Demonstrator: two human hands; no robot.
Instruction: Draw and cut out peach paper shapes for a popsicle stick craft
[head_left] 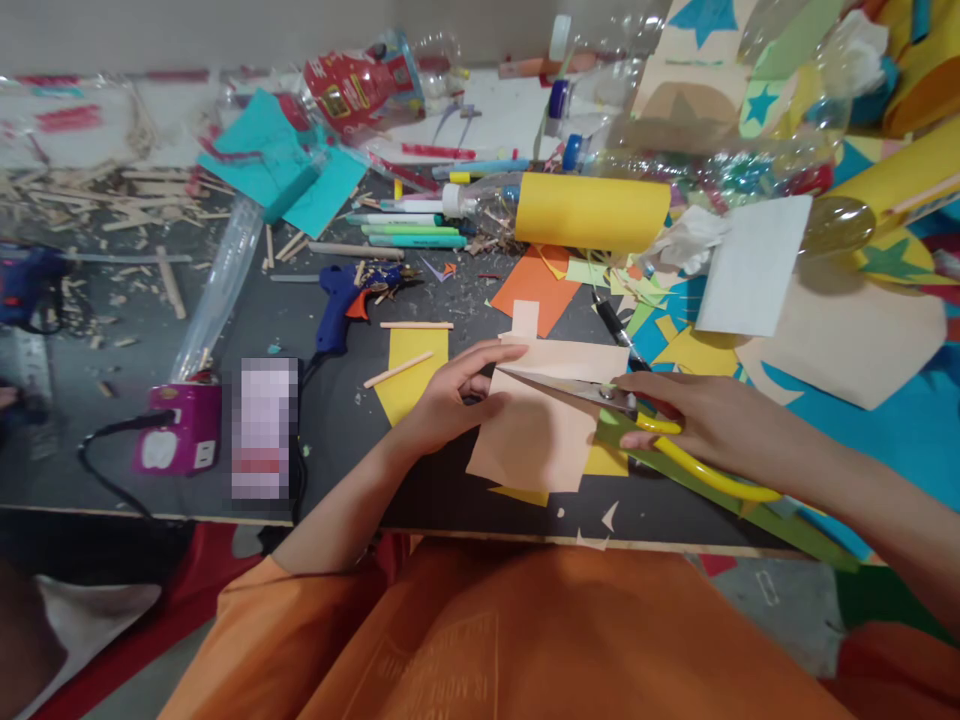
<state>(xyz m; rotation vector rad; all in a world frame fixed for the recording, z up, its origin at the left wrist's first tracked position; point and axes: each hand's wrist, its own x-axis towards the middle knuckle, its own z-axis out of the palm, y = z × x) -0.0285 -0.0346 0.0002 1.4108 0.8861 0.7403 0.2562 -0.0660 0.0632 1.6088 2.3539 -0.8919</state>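
Leftmost, a magenta box (pixel 187 420) sat on the dark table (pixel 330 460), black cable (pixel 127 428) plugged in. Next came a blue glue gun (pixel 339 308), then yellow paper (pixel 399 400) bearing one stick (pixel 397 370), another at its top edge. Left hand (pixel 459 385) was clamped on the left edge of the peach paper (pixel 536 445), centre front. Scissors (pixel 600 392) crossed its upper part, their handles gripped by the right hand (pixel 694 415). Farther right lay blue paper (pixel 862 430).
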